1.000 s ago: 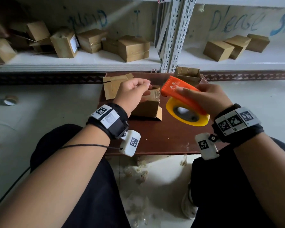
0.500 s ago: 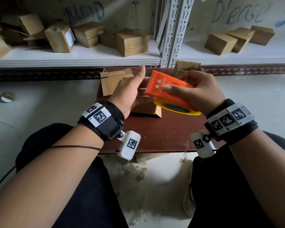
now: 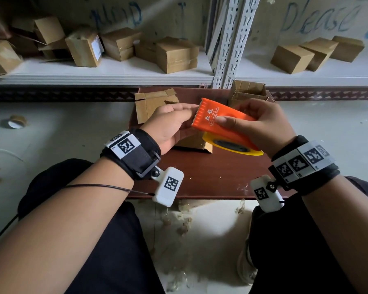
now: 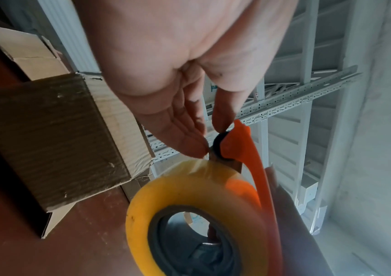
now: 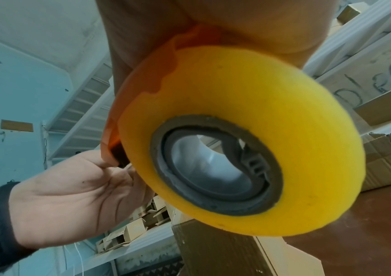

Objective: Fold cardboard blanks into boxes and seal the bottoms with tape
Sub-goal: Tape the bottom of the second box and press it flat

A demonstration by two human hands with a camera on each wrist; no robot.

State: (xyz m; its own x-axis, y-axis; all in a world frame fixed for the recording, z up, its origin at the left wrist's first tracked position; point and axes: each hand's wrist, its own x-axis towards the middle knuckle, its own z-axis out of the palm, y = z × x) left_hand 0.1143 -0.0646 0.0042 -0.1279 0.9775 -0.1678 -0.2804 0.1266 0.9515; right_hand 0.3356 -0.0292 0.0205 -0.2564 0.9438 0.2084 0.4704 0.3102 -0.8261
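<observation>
My right hand point(image 3: 236, 114) grips an orange tape dispenser point(image 3: 212, 118) carrying a yellow tape roll point(image 3: 232, 146), held above the brown table point(image 3: 210, 179). At the dispenser's toothed front edge my left hand point(image 3: 191, 113) meets it. In the left wrist view, thumb and forefinger of the left hand point(image 4: 209, 139) pinch the loose tape end by the cutter, just above the tape roll point(image 4: 189, 209). A folded cardboard box point(image 4: 55, 142) stands on the table under both hands, mostly hidden in the head view. The right wrist view is filled by the tape roll point(image 5: 260, 115).
A flattened blank point(image 3: 151, 105) lies at the table's back left and an open box point(image 3: 246, 92) at its back right. White shelves point(image 3: 106, 75) behind hold several finished boxes. A spare tape roll point(image 3: 15, 122) lies on the floor at left, paper scraps by my knees.
My left hand left the box top and came up to the dispenser's toothed edge. The right hand lifted the dispenser and tipped it flatter, away from me.
</observation>
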